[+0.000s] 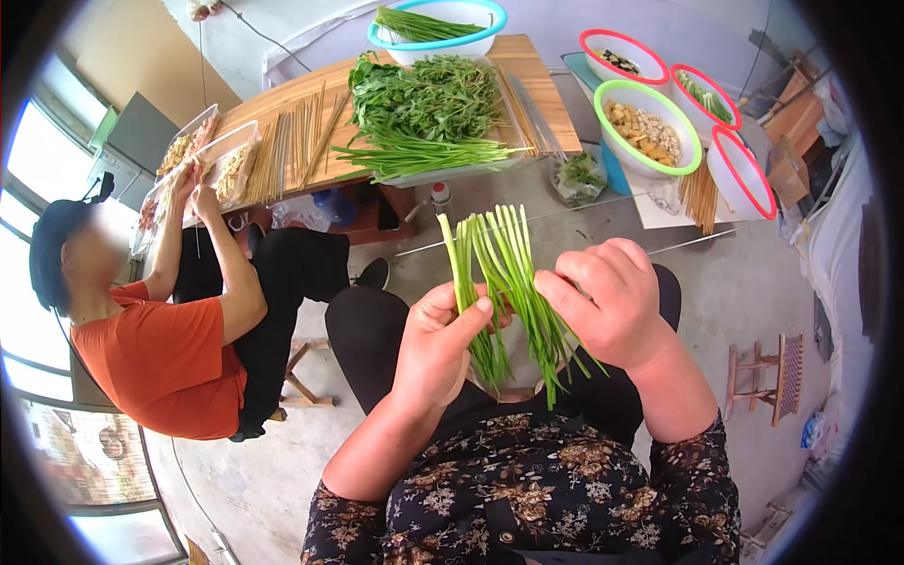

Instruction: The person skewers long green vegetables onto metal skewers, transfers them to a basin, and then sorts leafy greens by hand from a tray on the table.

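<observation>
Over my lap, garlic chives (513,273) hang in two bunches, pale cut ends up and green leaves down. My left hand (441,341) pinches the smaller bunch between thumb and fingers. My right hand (605,299) is curled closed at the right side of the larger bunch, its index finger and thumb against the stalks. Its inner fingers are hidden, so I cannot see whether it also holds something thin. More garlic chives (433,160) lie on a clear tray on the wooden table, in front of a heap of leafy greens (424,99).
Bamboo skewers (278,146) lie on the wooden table (330,80). At the back stands a blue-rimmed basin (485,42) of chives. Right of it are several rimmed basins, one green-rimmed (603,141). A co-worker in an orange shirt (165,353) sits left, handling food. A stool (767,379) stands right.
</observation>
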The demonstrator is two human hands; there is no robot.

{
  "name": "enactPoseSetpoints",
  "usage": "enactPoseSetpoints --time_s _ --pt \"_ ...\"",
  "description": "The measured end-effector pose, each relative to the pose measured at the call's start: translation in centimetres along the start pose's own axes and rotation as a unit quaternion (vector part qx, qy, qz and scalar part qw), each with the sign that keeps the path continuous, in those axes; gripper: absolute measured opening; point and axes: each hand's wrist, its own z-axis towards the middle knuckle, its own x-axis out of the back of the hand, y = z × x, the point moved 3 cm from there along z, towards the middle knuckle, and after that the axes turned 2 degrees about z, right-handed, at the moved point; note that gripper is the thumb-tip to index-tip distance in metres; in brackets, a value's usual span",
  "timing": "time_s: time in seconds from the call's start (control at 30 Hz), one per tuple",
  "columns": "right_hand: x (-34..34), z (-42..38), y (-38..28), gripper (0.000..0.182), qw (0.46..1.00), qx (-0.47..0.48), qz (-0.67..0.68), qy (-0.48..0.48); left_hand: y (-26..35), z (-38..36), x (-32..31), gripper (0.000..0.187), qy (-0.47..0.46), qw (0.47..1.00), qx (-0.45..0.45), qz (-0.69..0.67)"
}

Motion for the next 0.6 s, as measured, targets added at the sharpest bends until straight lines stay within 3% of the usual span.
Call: enactPoseSetpoints --time_s 0.6 --pt "-2.5 0.4 0.5 0.022 1.000 -0.009 -0.011 -0.007 -1.2 2.0 1.9 0.010 0.018 1.000 0.021 -0.014"
